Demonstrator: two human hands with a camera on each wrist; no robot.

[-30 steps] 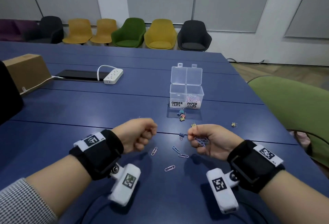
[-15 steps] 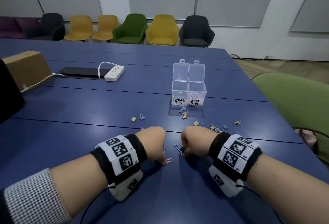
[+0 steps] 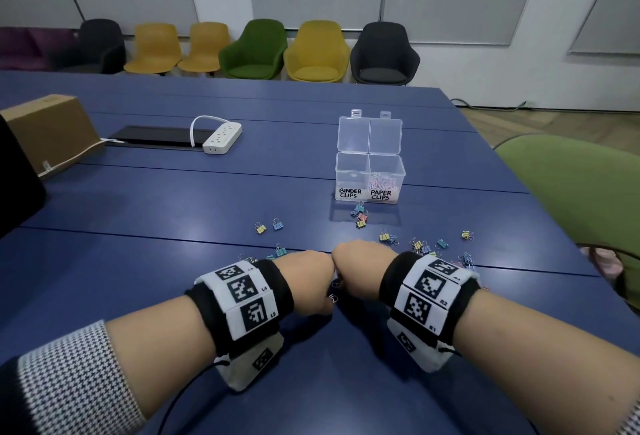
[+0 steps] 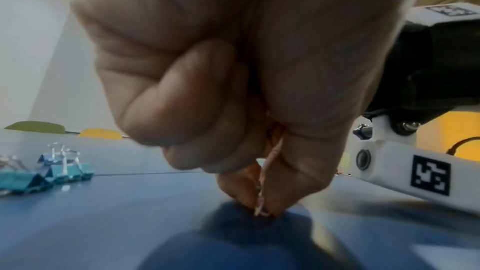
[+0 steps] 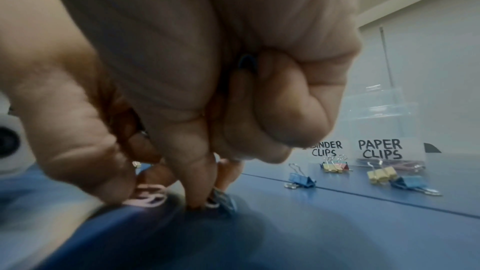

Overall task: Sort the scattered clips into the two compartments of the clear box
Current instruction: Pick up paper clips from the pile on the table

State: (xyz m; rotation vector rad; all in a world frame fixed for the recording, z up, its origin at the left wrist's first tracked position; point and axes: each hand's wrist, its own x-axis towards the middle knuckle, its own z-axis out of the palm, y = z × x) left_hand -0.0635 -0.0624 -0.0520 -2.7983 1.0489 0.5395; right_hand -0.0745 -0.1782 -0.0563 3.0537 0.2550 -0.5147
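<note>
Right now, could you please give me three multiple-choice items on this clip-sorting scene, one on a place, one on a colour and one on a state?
1. Where do most binder clips lie?
A. In the BINDER CLIPS compartment
B. On the blue table, in front of the clear box
C. On the cardboard box

2. What colour is the paper clip the left hand pinches?
A. Pinkish
B. Black
C. Green

3. How do the lids of the clear box stand?
A. Shut
B. Lying detached on the table
C. Open, raised behind the compartments

Answers:
1 B: the head view shows them scattered on the table, with the BINDER CLIPS compartment looking empty.
2 A: the left wrist view shows a pinkish wire between thumb and fingertip.
3 C: both lids stand upright behind the box in the head view.
</note>
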